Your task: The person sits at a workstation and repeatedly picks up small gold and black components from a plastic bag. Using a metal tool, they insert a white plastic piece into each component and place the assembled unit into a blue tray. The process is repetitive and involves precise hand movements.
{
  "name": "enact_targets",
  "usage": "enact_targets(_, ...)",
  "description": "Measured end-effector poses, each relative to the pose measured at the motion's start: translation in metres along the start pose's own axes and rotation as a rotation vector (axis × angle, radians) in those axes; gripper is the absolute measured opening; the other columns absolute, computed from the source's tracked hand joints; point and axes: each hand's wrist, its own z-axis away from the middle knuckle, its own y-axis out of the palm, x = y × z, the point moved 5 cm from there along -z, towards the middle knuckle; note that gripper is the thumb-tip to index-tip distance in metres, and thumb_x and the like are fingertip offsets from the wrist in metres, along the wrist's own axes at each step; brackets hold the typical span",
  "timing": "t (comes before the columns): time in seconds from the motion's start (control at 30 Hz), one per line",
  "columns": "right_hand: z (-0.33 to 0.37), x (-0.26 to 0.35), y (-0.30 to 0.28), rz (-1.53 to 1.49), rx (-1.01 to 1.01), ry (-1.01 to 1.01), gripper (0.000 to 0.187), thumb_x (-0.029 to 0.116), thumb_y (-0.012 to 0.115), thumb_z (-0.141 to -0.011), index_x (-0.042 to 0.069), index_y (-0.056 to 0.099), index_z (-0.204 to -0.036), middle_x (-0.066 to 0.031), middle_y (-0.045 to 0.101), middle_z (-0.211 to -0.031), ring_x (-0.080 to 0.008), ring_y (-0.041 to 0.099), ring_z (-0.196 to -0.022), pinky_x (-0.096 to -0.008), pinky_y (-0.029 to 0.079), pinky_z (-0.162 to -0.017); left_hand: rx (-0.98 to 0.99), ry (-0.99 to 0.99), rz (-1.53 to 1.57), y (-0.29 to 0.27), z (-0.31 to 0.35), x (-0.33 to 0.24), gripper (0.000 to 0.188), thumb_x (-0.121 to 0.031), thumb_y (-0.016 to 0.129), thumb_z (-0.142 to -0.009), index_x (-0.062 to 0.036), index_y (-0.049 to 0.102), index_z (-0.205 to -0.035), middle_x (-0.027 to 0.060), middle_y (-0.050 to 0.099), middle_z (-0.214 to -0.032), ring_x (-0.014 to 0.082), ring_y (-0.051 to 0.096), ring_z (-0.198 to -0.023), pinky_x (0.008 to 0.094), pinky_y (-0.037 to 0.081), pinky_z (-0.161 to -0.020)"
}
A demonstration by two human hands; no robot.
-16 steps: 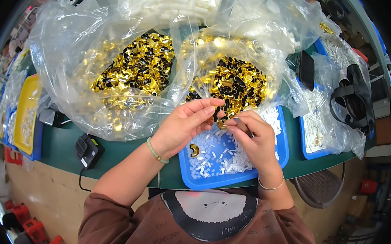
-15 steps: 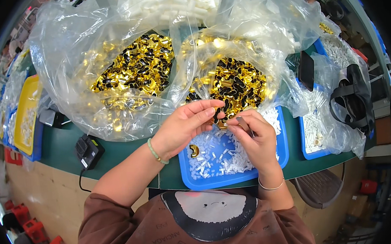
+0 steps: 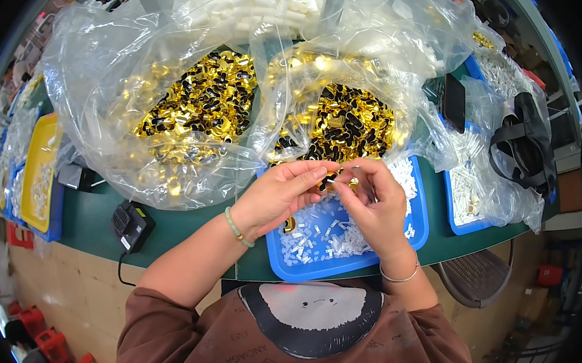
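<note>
My left hand [image 3: 288,192] pinches a small gold-and-black piece [image 3: 332,177] between thumb and fingers, above the blue tray [image 3: 324,269]. Close against it, the thumb and fingertips of my right hand [image 3: 373,196] meet at the same piece. A small white bit shows at their tips, and a sliver of tweezers [image 3: 355,169] shows among the right fingers; most of that tool is hidden. Small white plastic parts [image 3: 349,241] are strewn over the tray. A single gold piece [image 3: 289,225] lies in its left side, near my left wrist.
Clear plastic bags hold heaps of gold-and-black pieces [image 3: 211,99] behind the tray. White tubes [image 3: 252,9] fill a bag farther back. On the right are a phone [image 3: 454,102], another blue tray [image 3: 470,228] and a black bag [image 3: 525,148]. A black adapter [image 3: 132,225] sits left.
My right hand has turned and closed in on the piece in my left fingers. The tweezers, plain before, are now mostly hidden in the right hand. My left hand has barely shifted.
</note>
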Motion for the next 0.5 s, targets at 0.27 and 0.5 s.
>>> enact_targets(0.27, -0.0004, -0.0003, 0.006, 0.01, 0.071, -0.012, 0.034, 0.0, 0.07, -0.081, 0.003, 0.054, -0.111, -0.0066, 0.069, -0.091, -0.005, 0.059, -0.066, -0.0186, 0.039, -0.05, -0.03, 0.014, -0.064, 0.0015, -0.0004, 0.0012, 0.035, -0.024, 0.052, -0.101, -0.003, 0.058, -0.128, 0.002, 0.062, -0.119, 0.0052, 0.056, -0.095, 0.0216, 0.049, -0.083)
enact_targets(0.5, 0.0024, 0.0028, 0.0086, 0.039, -0.01, -0.053, 0.033, 0.0, 0.071, -0.08, 0.003, 0.053, -0.107, -0.0073, 0.07, -0.088, -0.0076, 0.061, -0.066, -0.0205, 0.041, -0.05, -0.03, 0.006, -0.092, 0.0038, -0.0005, 0.0024, 0.035, -0.023, 0.052, -0.101, -0.0022, 0.057, -0.129, 0.0035, 0.061, -0.12, 0.0073, 0.058, -0.1, 0.0231, 0.05, -0.087)
